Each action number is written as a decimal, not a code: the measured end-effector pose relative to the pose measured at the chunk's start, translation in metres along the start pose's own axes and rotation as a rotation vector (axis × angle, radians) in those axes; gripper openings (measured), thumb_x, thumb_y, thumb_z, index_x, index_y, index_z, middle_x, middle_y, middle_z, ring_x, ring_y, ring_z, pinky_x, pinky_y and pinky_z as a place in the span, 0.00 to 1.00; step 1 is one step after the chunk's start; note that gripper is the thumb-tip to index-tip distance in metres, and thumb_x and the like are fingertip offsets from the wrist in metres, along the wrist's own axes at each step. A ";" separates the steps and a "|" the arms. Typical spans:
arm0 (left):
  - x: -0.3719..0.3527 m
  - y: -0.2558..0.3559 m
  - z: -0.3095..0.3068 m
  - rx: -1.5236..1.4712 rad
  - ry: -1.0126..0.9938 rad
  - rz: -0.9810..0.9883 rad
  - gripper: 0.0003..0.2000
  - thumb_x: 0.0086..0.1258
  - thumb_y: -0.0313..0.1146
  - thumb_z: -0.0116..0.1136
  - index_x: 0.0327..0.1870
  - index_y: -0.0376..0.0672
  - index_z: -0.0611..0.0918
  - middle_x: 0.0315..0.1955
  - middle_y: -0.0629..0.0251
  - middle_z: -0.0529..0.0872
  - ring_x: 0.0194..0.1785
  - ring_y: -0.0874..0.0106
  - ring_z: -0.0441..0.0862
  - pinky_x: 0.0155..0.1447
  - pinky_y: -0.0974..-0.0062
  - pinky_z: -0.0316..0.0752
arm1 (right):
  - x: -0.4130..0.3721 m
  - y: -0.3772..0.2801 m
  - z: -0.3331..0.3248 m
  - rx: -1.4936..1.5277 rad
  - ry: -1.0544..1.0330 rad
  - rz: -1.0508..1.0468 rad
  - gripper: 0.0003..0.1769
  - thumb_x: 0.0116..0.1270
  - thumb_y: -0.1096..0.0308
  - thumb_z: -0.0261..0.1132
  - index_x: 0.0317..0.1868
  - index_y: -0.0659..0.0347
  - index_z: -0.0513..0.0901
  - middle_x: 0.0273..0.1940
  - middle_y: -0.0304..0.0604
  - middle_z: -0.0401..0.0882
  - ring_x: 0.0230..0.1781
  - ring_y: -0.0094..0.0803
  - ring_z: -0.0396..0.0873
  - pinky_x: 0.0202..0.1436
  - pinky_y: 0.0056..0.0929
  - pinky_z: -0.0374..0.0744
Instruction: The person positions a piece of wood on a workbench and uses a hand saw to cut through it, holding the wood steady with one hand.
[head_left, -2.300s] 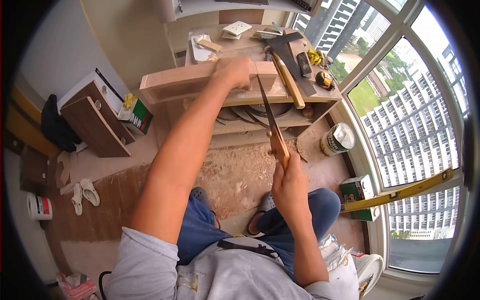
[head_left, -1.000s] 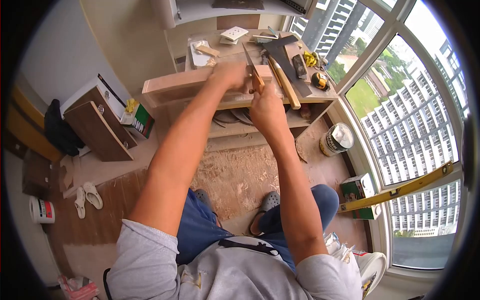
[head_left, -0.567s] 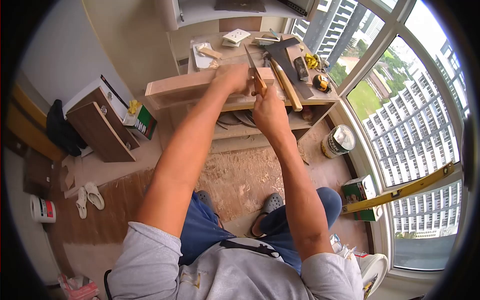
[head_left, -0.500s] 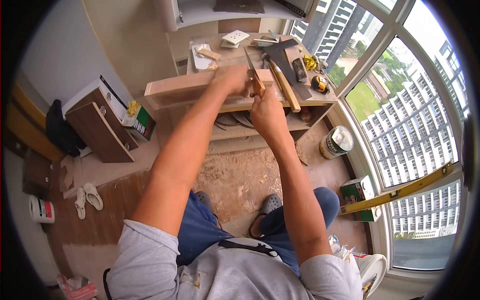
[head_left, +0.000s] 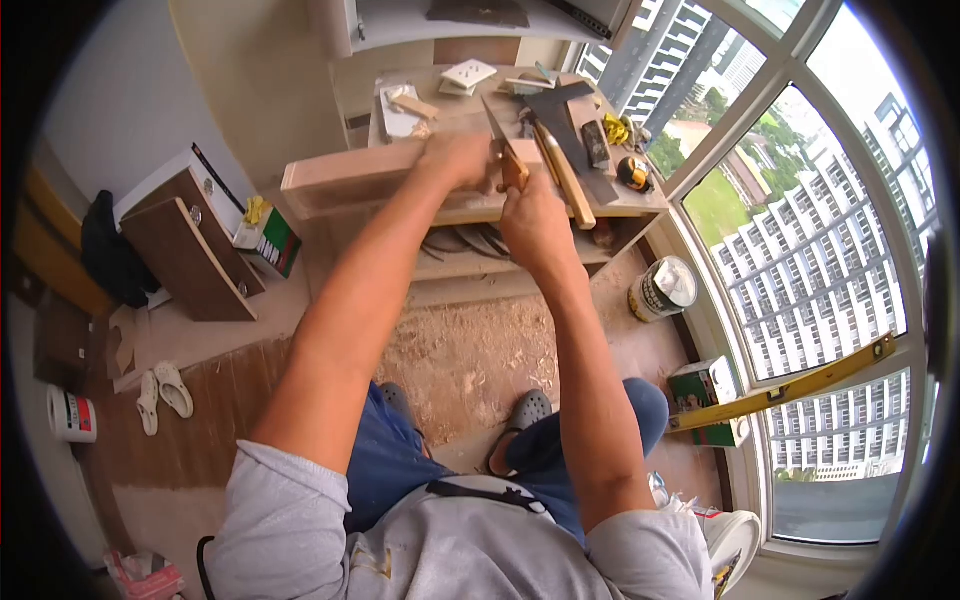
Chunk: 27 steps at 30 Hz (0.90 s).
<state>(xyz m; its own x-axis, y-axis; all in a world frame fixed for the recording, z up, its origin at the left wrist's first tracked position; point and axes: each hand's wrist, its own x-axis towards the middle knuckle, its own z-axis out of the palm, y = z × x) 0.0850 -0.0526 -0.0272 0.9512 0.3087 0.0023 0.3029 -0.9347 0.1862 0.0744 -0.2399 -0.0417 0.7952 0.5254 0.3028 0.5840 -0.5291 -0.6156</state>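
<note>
A long pale wooden board point(head_left: 345, 168) lies across the front of the dusty workbench point(head_left: 470, 207), its left end sticking out past the bench. My left hand point(head_left: 458, 160) is closed over the board's top near its right part, with the fingertips partly hidden. My right hand point(head_left: 535, 212) grips the wooden handle of a handsaw point(head_left: 507, 150). The saw's narrow-looking blade points up and away, close beside my left hand. Right of the saw lies a tool with a long wooden handle point(head_left: 568, 185).
A dark flat square-shaped piece point(head_left: 570, 110), a tape measure point(head_left: 634, 174) and white socket plates point(head_left: 468, 73) lie on the bench. Wood shavings point(head_left: 470, 350) cover the floor. A paint bucket point(head_left: 664, 288) and a yellow spirit level point(head_left: 790, 388) stand by the window; brown panels point(head_left: 185, 260) lean left.
The whole view has shifted slightly. Both hands keep nearly the same places on the board and the saw, with the saw moved very little, if at all.
</note>
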 end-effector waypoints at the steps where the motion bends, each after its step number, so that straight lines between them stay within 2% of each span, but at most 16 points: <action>1: -0.006 0.003 0.000 0.011 -0.039 -0.016 0.31 0.59 0.44 0.80 0.61 0.39 0.81 0.56 0.45 0.90 0.64 0.50 0.86 0.65 0.53 0.80 | -0.017 0.004 0.000 0.041 -0.013 -0.002 0.13 0.81 0.64 0.57 0.48 0.68 0.71 0.37 0.75 0.84 0.42 0.76 0.82 0.46 0.66 0.80; 3: -0.005 0.006 -0.016 0.032 -0.053 -0.024 0.32 0.58 0.44 0.81 0.62 0.39 0.81 0.56 0.46 0.90 0.64 0.50 0.86 0.65 0.53 0.80 | -0.050 0.009 -0.014 0.094 -0.022 0.026 0.12 0.81 0.64 0.58 0.50 0.66 0.70 0.35 0.74 0.84 0.39 0.76 0.82 0.42 0.66 0.79; 6: -0.011 0.006 -0.015 0.003 -0.100 -0.017 0.35 0.56 0.45 0.81 0.63 0.39 0.80 0.56 0.46 0.90 0.63 0.49 0.86 0.66 0.53 0.80 | -0.148 0.033 -0.041 0.094 -0.089 0.084 0.13 0.82 0.63 0.58 0.51 0.64 0.67 0.34 0.74 0.83 0.37 0.75 0.81 0.39 0.68 0.77; 7: -0.011 0.007 -0.012 0.002 -0.107 -0.024 0.35 0.56 0.46 0.82 0.63 0.40 0.80 0.56 0.47 0.90 0.64 0.49 0.86 0.66 0.53 0.80 | -0.152 0.032 -0.040 0.099 -0.096 0.095 0.13 0.82 0.63 0.58 0.51 0.64 0.67 0.34 0.74 0.83 0.37 0.75 0.81 0.39 0.68 0.77; 9: -0.010 0.005 -0.014 0.001 -0.101 -0.042 0.36 0.55 0.46 0.82 0.63 0.40 0.80 0.57 0.47 0.90 0.64 0.49 0.86 0.66 0.54 0.80 | -0.151 0.029 -0.041 0.094 -0.093 0.119 0.13 0.82 0.62 0.58 0.51 0.64 0.67 0.34 0.73 0.83 0.36 0.75 0.81 0.39 0.68 0.77; 11: -0.008 0.007 -0.011 0.018 -0.106 -0.047 0.33 0.57 0.44 0.81 0.62 0.40 0.80 0.57 0.46 0.89 0.64 0.49 0.86 0.66 0.53 0.79 | -0.078 0.034 -0.003 0.114 -0.055 0.071 0.13 0.82 0.62 0.57 0.52 0.65 0.69 0.35 0.74 0.84 0.37 0.75 0.82 0.39 0.67 0.78; 13: -0.002 0.000 0.003 0.010 -0.059 -0.014 0.32 0.58 0.43 0.80 0.62 0.40 0.81 0.57 0.46 0.89 0.64 0.49 0.86 0.66 0.52 0.79 | -0.007 0.013 0.015 0.052 0.007 0.015 0.15 0.82 0.61 0.58 0.50 0.68 0.71 0.38 0.74 0.85 0.43 0.73 0.84 0.45 0.66 0.80; 14: 0.004 -0.005 0.000 -0.007 -0.017 0.008 0.31 0.59 0.42 0.79 0.61 0.40 0.81 0.57 0.45 0.89 0.64 0.49 0.86 0.66 0.52 0.79 | 0.001 0.007 0.009 0.062 0.027 0.002 0.15 0.82 0.61 0.58 0.50 0.68 0.71 0.38 0.74 0.85 0.43 0.73 0.84 0.45 0.66 0.80; 16: -0.002 0.000 -0.005 0.010 -0.064 -0.008 0.31 0.58 0.42 0.79 0.61 0.40 0.81 0.57 0.45 0.89 0.64 0.49 0.86 0.66 0.52 0.79 | -0.006 0.000 -0.002 0.079 -0.012 -0.013 0.16 0.82 0.60 0.58 0.50 0.68 0.71 0.37 0.74 0.85 0.44 0.74 0.83 0.48 0.66 0.80; 19: -0.003 0.006 -0.012 0.042 -0.143 -0.037 0.31 0.58 0.43 0.79 0.61 0.39 0.81 0.57 0.44 0.89 0.64 0.49 0.86 0.65 0.53 0.79 | -0.080 0.007 -0.022 0.128 -0.069 0.096 0.13 0.81 0.64 0.59 0.54 0.66 0.70 0.38 0.74 0.84 0.42 0.74 0.84 0.43 0.66 0.79; 21: -0.009 0.006 -0.008 0.004 -0.038 0.000 0.34 0.55 0.44 0.82 0.61 0.39 0.81 0.55 0.44 0.90 0.63 0.49 0.87 0.64 0.54 0.80 | -0.143 0.031 -0.032 0.111 -0.077 0.101 0.13 0.81 0.66 0.59 0.56 0.64 0.69 0.37 0.73 0.84 0.39 0.74 0.83 0.40 0.67 0.78; 23: -0.010 0.006 -0.008 -0.014 -0.049 -0.008 0.34 0.54 0.44 0.83 0.61 0.39 0.81 0.54 0.44 0.90 0.62 0.49 0.87 0.63 0.54 0.81 | -0.154 0.031 -0.036 0.118 -0.081 0.107 0.13 0.81 0.67 0.59 0.56 0.64 0.69 0.37 0.73 0.84 0.39 0.74 0.83 0.40 0.67 0.78; 25: -0.012 0.006 -0.012 -0.017 -0.039 -0.013 0.34 0.54 0.45 0.83 0.60 0.39 0.81 0.53 0.44 0.90 0.61 0.49 0.87 0.63 0.54 0.81 | -0.131 0.020 -0.029 0.040 -0.095 0.162 0.12 0.81 0.66 0.59 0.55 0.64 0.71 0.37 0.72 0.85 0.38 0.74 0.83 0.40 0.66 0.79; 27: -0.015 0.010 -0.014 0.007 -0.069 -0.012 0.33 0.56 0.45 0.82 0.59 0.39 0.81 0.53 0.45 0.90 0.61 0.49 0.87 0.63 0.53 0.81 | -0.049 0.027 0.006 0.074 -0.005 0.042 0.12 0.81 0.64 0.60 0.52 0.65 0.72 0.37 0.73 0.85 0.38 0.73 0.84 0.41 0.65 0.80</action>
<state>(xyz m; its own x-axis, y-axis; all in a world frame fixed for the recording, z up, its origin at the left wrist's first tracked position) 0.0726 -0.0647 -0.0113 0.9493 0.3070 -0.0672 0.3142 -0.9323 0.1793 0.0507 -0.2760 -0.0777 0.8178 0.5073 0.2715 0.5361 -0.5001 -0.6801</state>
